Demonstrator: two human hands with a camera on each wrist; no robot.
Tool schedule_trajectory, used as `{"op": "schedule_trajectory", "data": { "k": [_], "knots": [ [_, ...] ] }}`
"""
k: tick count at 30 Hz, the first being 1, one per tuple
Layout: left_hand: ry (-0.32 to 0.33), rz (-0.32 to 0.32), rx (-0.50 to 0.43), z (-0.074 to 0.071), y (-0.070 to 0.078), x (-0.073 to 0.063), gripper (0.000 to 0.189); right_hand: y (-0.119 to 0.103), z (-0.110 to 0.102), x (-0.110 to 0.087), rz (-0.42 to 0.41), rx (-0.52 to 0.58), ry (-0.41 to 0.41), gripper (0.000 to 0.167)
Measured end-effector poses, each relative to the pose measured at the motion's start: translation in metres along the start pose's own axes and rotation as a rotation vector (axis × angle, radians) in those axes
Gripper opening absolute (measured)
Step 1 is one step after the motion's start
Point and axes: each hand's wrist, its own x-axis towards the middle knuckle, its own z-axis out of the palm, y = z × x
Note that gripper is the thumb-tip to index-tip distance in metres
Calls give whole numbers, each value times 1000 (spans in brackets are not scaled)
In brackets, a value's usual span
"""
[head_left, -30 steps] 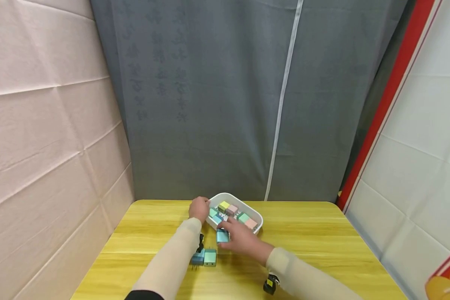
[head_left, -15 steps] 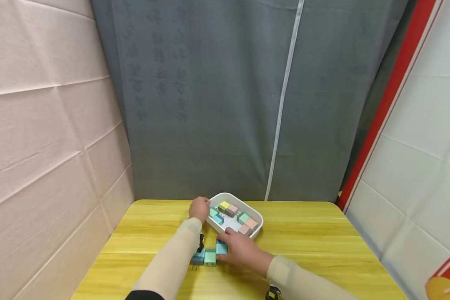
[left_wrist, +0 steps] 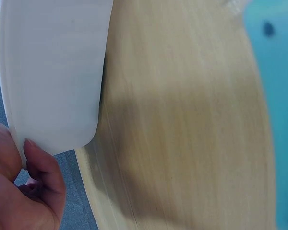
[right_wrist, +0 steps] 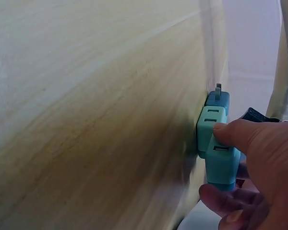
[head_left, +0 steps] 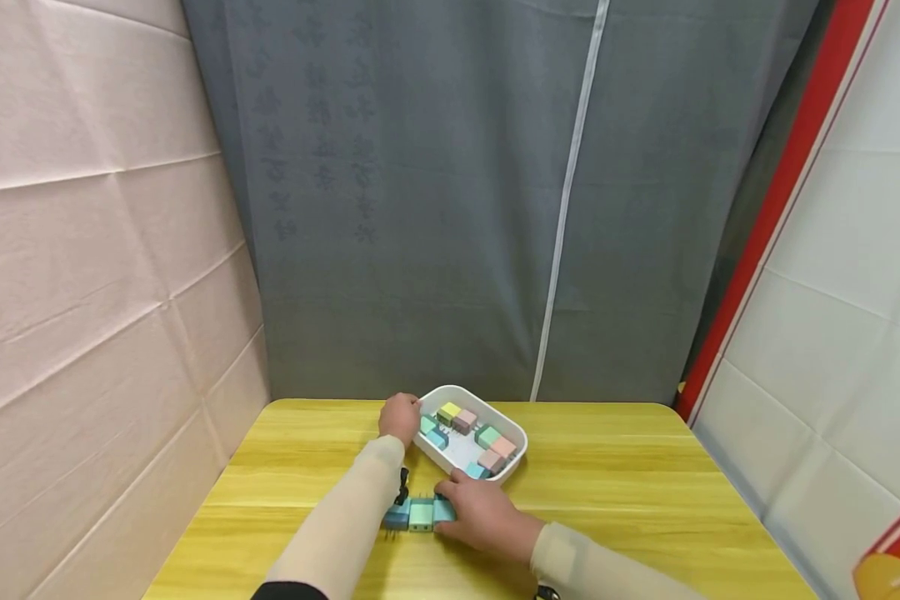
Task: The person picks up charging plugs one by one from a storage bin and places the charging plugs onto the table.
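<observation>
At the far left corner of a white plastic tray point(head_left: 461, 452), my left hand point(head_left: 400, 419) pinches the rim, as the left wrist view also shows. My right hand point(head_left: 486, 512) grips a light-blue USB charger point(head_left: 444, 509) between thumb and fingers. This charger stands at the right end of a short row, right beside a mint-green USB charger point(head_left: 421, 515). Past the green one is a blue charger point(head_left: 396, 518), partly behind my left forearm. In the right wrist view the held charger point(right_wrist: 222, 165) shows one USB slot, and metal prongs point(right_wrist: 218, 90) stick up from the farthest one.
Inside the tray lie several more chargers: a yellow one point(head_left: 447, 412), a dusty-pink one point(head_left: 464, 422), a green one point(head_left: 487, 436) and others. A yellow wood-grain table point(head_left: 607, 483) carries everything. A grey curtain point(head_left: 420, 208) hangs behind its far edge.
My right hand has brought the light-blue charger from the tray's near edge toward me, down to the right end of the row. The left hand has stayed on the tray.
</observation>
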Motion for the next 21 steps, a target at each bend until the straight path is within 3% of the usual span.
{"op": "schedule_trajectory", "data": {
  "k": [9,16,21],
  "knots": [
    [2,2,0,1,-1,2,28,1,6,-1,4,-7,4,54],
    [11,5,15,-3,4,-5,29,0,6,-1,12,-7,-6,54],
    [16,8,29,0,0,2,26,2,9,0,19,-23,-8,55]
  ]
}}
